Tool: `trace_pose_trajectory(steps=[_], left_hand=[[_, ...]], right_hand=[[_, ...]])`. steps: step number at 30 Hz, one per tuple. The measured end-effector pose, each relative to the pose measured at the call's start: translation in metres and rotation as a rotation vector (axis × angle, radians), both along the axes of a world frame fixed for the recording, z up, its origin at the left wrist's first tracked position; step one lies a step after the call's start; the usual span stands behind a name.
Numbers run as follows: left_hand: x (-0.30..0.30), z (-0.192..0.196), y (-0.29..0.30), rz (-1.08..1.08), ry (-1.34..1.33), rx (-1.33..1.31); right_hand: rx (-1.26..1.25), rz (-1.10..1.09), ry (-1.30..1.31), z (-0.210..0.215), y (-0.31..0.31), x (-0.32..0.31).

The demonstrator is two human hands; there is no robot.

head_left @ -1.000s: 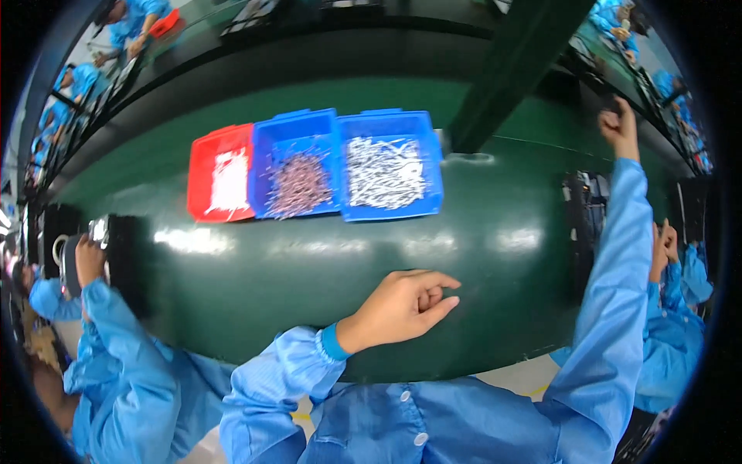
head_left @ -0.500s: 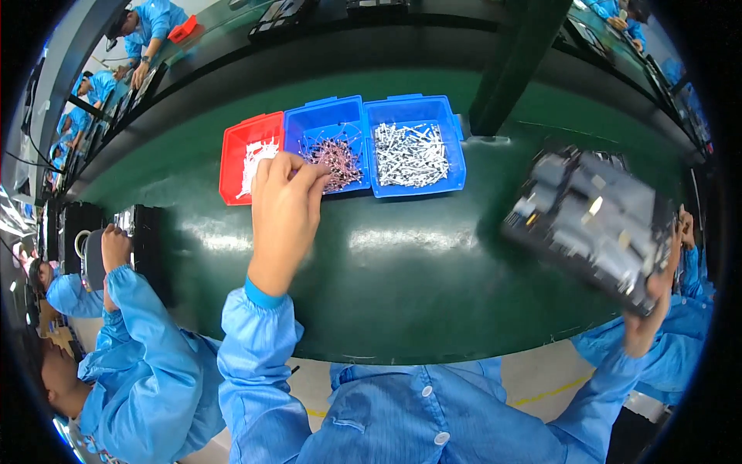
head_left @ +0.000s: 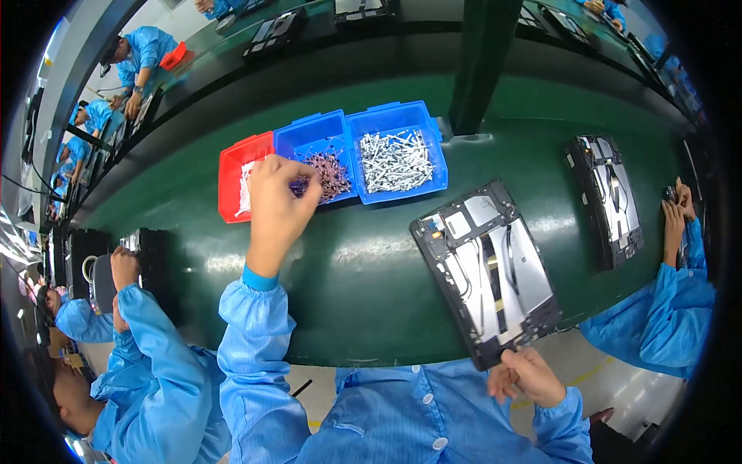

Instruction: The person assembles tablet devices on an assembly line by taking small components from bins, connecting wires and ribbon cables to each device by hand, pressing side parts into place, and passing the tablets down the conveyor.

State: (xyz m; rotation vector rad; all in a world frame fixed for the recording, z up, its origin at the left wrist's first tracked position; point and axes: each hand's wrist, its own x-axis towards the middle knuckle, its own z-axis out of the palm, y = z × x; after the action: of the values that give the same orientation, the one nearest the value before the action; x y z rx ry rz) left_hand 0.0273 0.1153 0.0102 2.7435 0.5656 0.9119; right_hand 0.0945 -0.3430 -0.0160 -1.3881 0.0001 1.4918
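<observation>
My right hand (head_left: 527, 377) grips the lower end of an opened tablet (head_left: 495, 271), thumb on top. The tablet is a black frame with silver panels, thin dark cables and a small board at its far left corner; it slants over the table's near edge. My left hand (head_left: 280, 197) is raised by the bins, thumb and forefinger pinched together; anything between them is too small to make out. Beside it are a red bin (head_left: 229, 185) with white pieces, a blue bin (head_left: 311, 127) with thin reddish-brown wired parts, and a blue bin (head_left: 398, 116) of small white-and-dark parts.
A second opened tablet (head_left: 607, 201) lies on the green table (head_left: 363, 309) at the right. A dark green post (head_left: 483, 69) rises behind the bins. Co-workers sit close on both sides, one person's hands (head_left: 677, 213) at the right. Black units (head_left: 143, 255) stand at the left.
My right hand has brought the tablet left and nearer, from blurred and tilted to lying more level. The second tablet behind it is now uncovered. My left hand stays pinched near the bins.
</observation>
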Motion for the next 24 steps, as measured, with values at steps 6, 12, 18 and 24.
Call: trace_pose_trajectory(steps=[6, 12, 18, 24], left_hand=[[-0.013, -0.009, 0.017, 0.067, -0.192, -0.386], [-0.027, -0.012, 0.016, 0.153, -0.405, -0.432], [-0.028, -0.016, 0.012, 0.103, -0.435, -0.466], [-0.027, -0.014, 0.005, 0.154, -0.492, -0.375]], right_hand=[[0.239, 0.578, 0.096, 0.029, 0.019, 0.026], [0.198, 0.189, -0.678, 0.067, 0.061, 0.073], [0.153, -0.113, -1.1, 0.036, 0.093, 0.126], [0.079, -0.055, -1.522, 0.014, 0.103, 0.152]])
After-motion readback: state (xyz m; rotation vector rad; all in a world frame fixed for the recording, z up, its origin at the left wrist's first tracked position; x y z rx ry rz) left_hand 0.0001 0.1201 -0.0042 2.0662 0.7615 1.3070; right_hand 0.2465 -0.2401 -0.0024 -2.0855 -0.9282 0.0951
